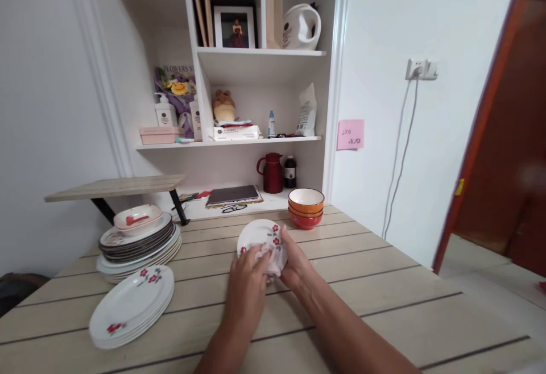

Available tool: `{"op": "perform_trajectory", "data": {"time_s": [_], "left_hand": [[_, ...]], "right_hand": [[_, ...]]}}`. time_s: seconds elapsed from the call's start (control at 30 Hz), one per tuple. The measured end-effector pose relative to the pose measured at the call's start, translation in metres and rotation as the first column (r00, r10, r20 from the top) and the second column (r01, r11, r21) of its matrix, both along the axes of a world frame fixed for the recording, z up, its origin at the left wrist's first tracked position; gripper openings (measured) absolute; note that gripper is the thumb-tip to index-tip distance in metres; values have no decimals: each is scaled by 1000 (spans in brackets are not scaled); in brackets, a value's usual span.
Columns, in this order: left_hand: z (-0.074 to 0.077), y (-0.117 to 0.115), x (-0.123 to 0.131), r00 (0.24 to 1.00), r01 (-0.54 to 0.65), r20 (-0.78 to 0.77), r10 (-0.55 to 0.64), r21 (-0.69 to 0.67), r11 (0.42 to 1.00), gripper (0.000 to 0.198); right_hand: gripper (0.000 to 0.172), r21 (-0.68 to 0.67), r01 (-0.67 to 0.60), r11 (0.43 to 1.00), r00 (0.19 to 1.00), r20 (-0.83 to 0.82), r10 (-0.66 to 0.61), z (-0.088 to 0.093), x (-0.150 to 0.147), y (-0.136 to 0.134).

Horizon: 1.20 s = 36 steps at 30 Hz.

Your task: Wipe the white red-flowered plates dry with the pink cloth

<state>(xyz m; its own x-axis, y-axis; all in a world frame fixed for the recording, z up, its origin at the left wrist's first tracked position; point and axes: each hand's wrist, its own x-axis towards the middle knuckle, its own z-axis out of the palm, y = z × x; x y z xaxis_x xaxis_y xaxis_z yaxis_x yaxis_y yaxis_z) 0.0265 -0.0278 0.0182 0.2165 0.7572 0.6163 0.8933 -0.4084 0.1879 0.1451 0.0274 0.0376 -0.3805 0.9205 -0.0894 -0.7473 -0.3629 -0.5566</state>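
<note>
A small white plate [256, 231] with red flowers is tilted above the table, its face turned toward me. My right hand [294, 260] grips its right edge, thumb along the rim. Pressed against the lower part of the plate's face is a pale crumpled cloth [273, 260], held under the curled fingers of my left hand [249, 274]. The cloth hides some of the flower pattern. To the left lies a stack of oval white plates [132, 300] with matching red flowers, apart from both hands.
Taller stacked plates [139, 243] carry a square bowl [139, 219] at the left, near a small raised shelf [115, 186]. Stacked orange and red bowls [306, 209] stand at the back right. Behind are a laptop [232, 194], glasses [234, 208] and a red jug [272, 174].
</note>
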Motion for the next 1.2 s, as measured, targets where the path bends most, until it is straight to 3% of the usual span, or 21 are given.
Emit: {"op": "perform_trajectory", "data": {"time_s": [0.1,0.17,0.3,0.43,0.53,0.63,0.73,0.83,0.9,0.97,1.13,1.2], "left_hand": [[1,-2,6,993,110,-34,-109,36,993,55],[5,-2,4,995,91,-45,-88,56,994,54],[11,-1,-4,991,-124,-32,127,76,989,49],[11,2,-16,927,-375,-11,375,50,926,43],[12,1,-24,902,-432,-34,431,-19,902,41],[14,-1,-22,925,-381,-44,379,-80,921,44],[12,-4,-9,971,-233,-59,230,-53,971,48],[8,-3,1,993,-63,-101,61,-13,998,49],[7,-1,1,995,-14,-102,16,14,1000,50],[8,1,-5,994,-72,-74,76,51,996,50],[16,2,-24,907,-421,-8,421,40,906,42],[19,1,-26,886,-463,-34,463,5,886,40]], "right_hand": [[54,-43,-72,996,994,81,75,0,-2,-5],[52,-49,-114,992,988,103,119,-2,-8,-9],[47,-42,-102,994,991,79,105,-5,-21,-15],[49,-112,-37,993,996,82,46,-7,-25,-13],[50,-109,8,994,999,44,-3,-3,-18,-7],[51,-64,34,997,999,-6,-35,5,-7,-3],[53,-2,13,1000,999,-35,-13,11,0,-3],[52,-3,-40,999,999,16,40,11,-3,-8],[49,-41,-67,997,995,76,70,7,-9,-12],[46,-60,-77,995,989,125,84,2,-18,-17],[41,-62,-45,997,989,136,53,-8,-34,-24],[42,-90,-56,994,991,117,67,-8,-34,-23]]}}
